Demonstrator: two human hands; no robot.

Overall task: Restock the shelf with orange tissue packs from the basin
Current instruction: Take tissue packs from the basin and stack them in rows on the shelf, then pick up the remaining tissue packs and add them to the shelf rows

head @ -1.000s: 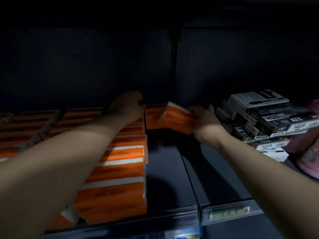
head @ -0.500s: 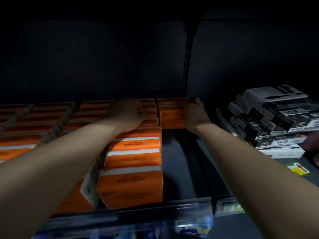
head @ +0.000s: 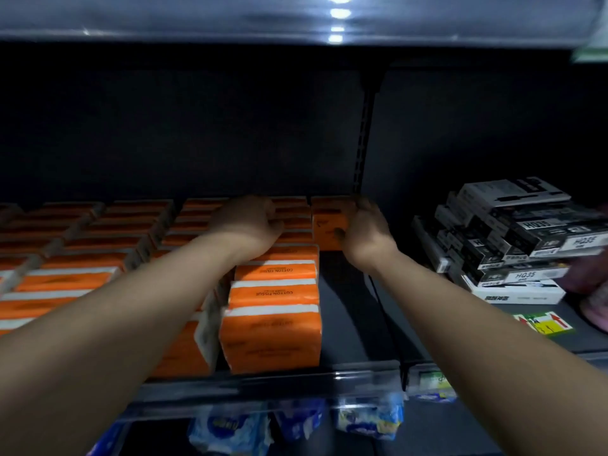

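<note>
Rows of orange tissue packs (head: 273, 334) fill the left part of the dark shelf (head: 348, 311), standing on edge from front to back. One more orange tissue pack (head: 327, 225) stands alone at the back, just right of those rows. My right hand (head: 367, 230) is against its right side with the fingers curled onto it. My left hand (head: 245, 225) rests on top of the rightmost row, near the back, its fingers bent and hidden behind the hand. The basin is out of view.
A leaning stack of black and white boxes (head: 516, 232) sits on the shelf's right part, with something pink (head: 595, 311) beyond it. A clear rail (head: 263, 386) runs along the front edge. Blue packs (head: 230, 429) lie below. Another shelf (head: 296, 21) hangs overhead.
A second ago my right hand held the orange pack tilted in the air; it now stands upright at the back. The view has pulled back. My left hand has stayed on the row.
</note>
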